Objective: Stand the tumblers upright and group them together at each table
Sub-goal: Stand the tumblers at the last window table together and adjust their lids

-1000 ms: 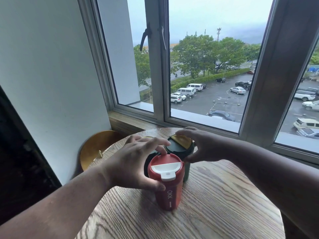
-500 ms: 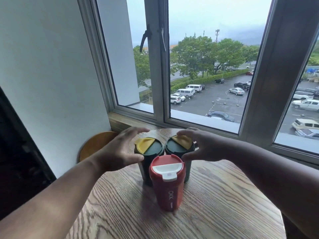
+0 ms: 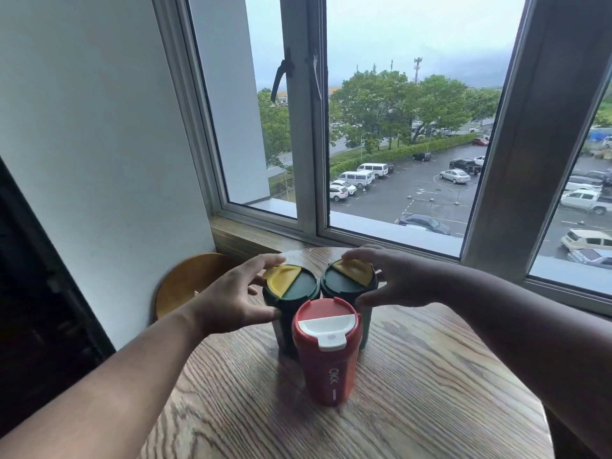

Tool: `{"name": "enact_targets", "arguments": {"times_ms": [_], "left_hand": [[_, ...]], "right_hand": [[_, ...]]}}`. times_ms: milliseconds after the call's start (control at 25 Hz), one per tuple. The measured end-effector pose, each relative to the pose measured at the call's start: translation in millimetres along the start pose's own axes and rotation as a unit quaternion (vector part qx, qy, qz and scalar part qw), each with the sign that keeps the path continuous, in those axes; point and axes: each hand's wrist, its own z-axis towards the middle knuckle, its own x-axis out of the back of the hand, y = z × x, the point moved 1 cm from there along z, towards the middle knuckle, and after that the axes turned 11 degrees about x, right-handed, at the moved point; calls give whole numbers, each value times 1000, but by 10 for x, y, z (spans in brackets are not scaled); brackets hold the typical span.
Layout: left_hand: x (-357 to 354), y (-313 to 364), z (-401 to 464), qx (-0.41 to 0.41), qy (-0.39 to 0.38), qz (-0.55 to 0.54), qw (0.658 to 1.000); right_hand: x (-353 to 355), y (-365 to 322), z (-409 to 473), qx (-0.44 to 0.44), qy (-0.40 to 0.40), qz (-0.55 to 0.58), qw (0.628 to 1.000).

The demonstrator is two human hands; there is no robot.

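Three tumblers upright, bunched mid round wood-grain counter (image 3: pixel 414 392): red tumbler with white flip lid (image 3: pixel 326 351) nearest, two dark green tumblers behind it, left one (image 3: pixel 291 291) and right one (image 3: pixel 347 283), both yellow-flapped. Left hand (image 3: pixel 231 301) cups the left green one, fingers curled round the lid rim; right hand (image 3: pixel 394 281) likewise on the right one. Long axes vertical. Looks like a final inward nudge, each hand on its own side.

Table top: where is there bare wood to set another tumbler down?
Bare table lies nearer than the red tumbler and between it and the right forearm. It is crowded behind: two green tumblers stand together, flanked by the left hand and right hand.
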Motion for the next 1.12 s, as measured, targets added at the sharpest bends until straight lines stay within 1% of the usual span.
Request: {"name": "enact_targets", "arguments": {"times_ms": [200,480,1120], "left_hand": [[-3,6,7,5,-2,-8,1000],[14,27,0,-2,6,14,1000],[19,35,17,5,1,8,1000]], "right_hand": [[5,5,-6,-2,-6,11,1000],[-1,-28,-21,-19,2,19,1000],[-75,-22,-25,-19,13,-28,999]]}}
